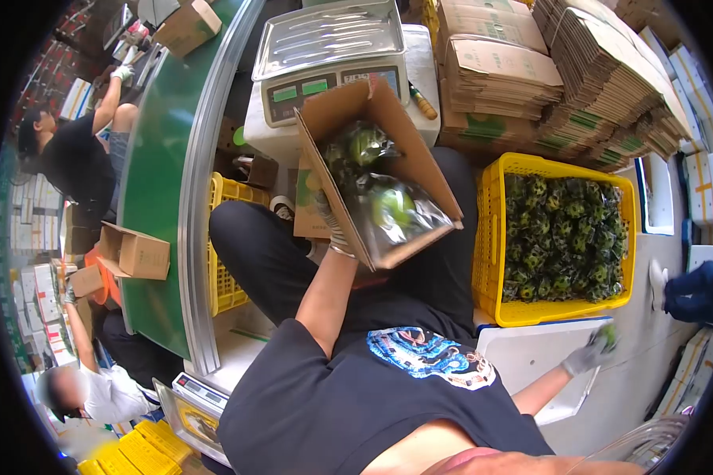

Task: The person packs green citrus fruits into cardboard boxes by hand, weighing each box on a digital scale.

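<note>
My left hand (335, 228), in a striped glove, is closed on the side of an open cardboard box (325, 119) and holds it tilted above my lap. Inside the box lie green fruits in clear plastic bags (392, 207). Off to the right, my gloved right hand (583, 361) is wrapped around a bagged green fruit (607, 337), over a white foam box (523, 352). Between the hands, a yellow crate (489, 237) holds many more of these bagged fruits (564, 237).
Behind the cardboard box stands a weighing scale (329, 47) with a metal tray. Flattened cartons (499, 67) are stacked at the back right. A green conveyor (158, 166) runs along the left, with an open carton (139, 252) on it. Two people (79, 150) work beyond it; another person's legs (693, 294) show at right.
</note>
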Demonstrator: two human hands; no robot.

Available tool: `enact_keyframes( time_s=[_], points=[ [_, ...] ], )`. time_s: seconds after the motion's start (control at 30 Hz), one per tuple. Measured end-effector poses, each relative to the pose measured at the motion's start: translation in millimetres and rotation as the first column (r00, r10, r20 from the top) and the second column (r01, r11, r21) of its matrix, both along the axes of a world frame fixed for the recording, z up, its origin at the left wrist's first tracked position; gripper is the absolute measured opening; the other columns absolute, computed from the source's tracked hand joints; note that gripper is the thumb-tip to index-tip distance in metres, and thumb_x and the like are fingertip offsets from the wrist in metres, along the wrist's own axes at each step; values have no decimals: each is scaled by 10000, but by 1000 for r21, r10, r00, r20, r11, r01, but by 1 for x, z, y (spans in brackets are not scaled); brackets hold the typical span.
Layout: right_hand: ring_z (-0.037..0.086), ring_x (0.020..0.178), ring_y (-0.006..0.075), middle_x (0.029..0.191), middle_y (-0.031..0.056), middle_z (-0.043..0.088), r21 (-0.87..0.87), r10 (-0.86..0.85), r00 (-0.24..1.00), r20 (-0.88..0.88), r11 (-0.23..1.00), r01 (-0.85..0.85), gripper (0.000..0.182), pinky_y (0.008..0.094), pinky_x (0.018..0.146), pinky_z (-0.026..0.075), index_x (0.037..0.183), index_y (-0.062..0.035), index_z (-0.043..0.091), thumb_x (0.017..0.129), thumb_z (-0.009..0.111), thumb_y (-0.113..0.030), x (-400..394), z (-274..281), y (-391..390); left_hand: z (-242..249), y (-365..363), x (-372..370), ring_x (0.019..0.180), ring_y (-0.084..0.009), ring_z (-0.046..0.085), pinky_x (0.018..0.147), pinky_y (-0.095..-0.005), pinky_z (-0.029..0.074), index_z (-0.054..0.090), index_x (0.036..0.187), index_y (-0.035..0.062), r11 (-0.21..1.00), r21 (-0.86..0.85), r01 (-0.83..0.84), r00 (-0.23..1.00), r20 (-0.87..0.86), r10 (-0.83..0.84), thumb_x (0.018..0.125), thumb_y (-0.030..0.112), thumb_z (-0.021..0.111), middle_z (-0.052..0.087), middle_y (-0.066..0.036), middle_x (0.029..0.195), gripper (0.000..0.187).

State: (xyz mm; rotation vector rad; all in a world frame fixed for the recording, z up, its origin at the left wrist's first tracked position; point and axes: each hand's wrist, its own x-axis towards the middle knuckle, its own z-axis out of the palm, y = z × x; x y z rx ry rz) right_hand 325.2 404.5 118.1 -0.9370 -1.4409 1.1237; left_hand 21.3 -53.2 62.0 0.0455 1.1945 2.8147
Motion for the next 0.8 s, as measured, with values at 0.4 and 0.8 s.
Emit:
enact_keyframes(
  time_s=[0.4, 0.8],
  points=[
    [571, 915, 372, 974, 188, 586, 82, 798, 240, 553, 235, -969, 371, 401, 816, 470, 1005, -68, 571, 701, 732, -206, -354, -21, -364, -4, -59, -9, 1126, -290, 486, 961, -439, 408, 391, 1328, 74, 981, 194, 1, 996, 83, -18, 766, 403, 644, 487, -130, 1262, 698],
    [539, 1102, 297, 1223, 179, 505, 550, 876, 176, 449, -116, -827, 479, 342, 853, 480, 1196, -67, 510, 761, 709, -96, -352, 162, -341, -18, -41, -21, 1195, -293, 437, 1004, -449, 365, 345, 1365, 74, 937, 278, -212, 971, 167, 170, 786, 391, 635, 441, -133, 1327, 721]
  ],
)
